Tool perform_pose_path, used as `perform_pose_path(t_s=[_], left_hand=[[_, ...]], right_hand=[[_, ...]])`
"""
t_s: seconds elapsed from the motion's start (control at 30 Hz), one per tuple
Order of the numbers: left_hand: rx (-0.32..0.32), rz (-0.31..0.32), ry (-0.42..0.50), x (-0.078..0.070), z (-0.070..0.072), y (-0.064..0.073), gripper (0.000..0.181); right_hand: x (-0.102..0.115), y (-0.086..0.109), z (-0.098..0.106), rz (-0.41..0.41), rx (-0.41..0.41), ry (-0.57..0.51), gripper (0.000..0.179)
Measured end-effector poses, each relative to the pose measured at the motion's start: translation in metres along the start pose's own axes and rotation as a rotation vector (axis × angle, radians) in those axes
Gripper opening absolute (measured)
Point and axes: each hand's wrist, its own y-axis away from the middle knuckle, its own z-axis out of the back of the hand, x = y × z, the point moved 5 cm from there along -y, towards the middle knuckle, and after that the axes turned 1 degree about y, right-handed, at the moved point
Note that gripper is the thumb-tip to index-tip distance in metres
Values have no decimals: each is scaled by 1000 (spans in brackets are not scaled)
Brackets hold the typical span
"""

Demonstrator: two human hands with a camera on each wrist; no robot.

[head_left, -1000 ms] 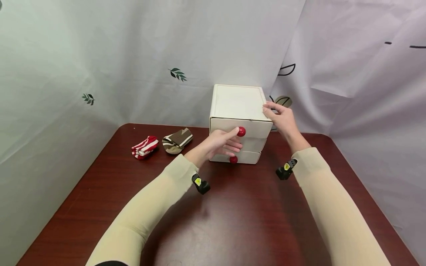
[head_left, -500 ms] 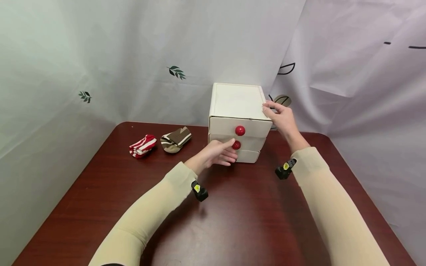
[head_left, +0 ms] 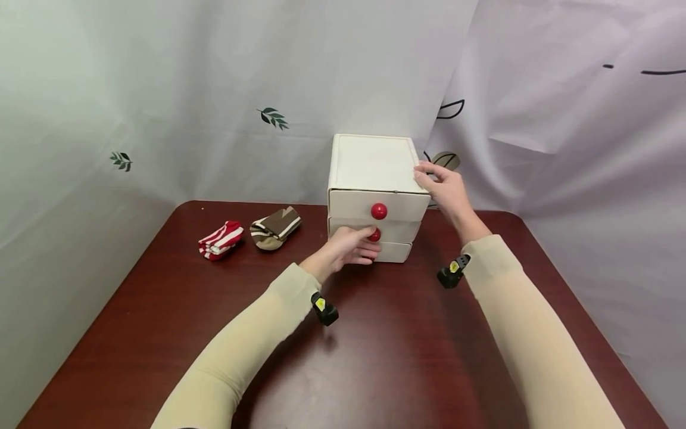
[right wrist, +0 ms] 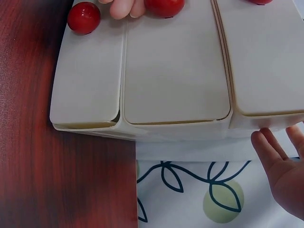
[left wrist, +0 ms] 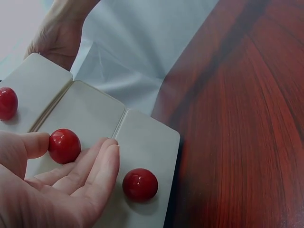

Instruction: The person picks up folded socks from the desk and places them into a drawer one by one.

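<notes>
A white cabinet (head_left: 375, 161) with three stacked drawers stands at the back of the table, its drawers pushed in. Each drawer has a round red knob. My left hand (head_left: 345, 247) is at the middle drawer, thumb and fingers on either side of the middle knob (left wrist: 64, 146), pinching it. The left wrist view shows the thumb tip against that knob, with the bottom knob (left wrist: 140, 185) beside the fingertips. The top knob (head_left: 379, 211) is free. My right hand (head_left: 445, 187) touches the cabinet's upper right edge with its fingertips, holding nothing separate.
Left of the cabinet lie a folded red-and-white striped sock bundle (head_left: 220, 240) and a folded brown-and-cream sock bundle (head_left: 276, 227). The dark red wooden table (head_left: 386, 345) meets a hanging white curtain (head_left: 214, 101) behind and at the sides.
My left hand has moved down from beside the top knob to the middle knob. The right hand stays at the cabinet's edge. The head view has shifted slightly.
</notes>
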Motion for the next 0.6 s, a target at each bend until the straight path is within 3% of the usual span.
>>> perform_pose_path(t_s=[0.23,0.6], left_hand=[[-7,-20,19,3,1,5,46],[57,-29,-44,13,-5,25,44]], right_hand=[[3,1,-3,8,11,-1,40],[3,2,-1,-2,9,10,43]])
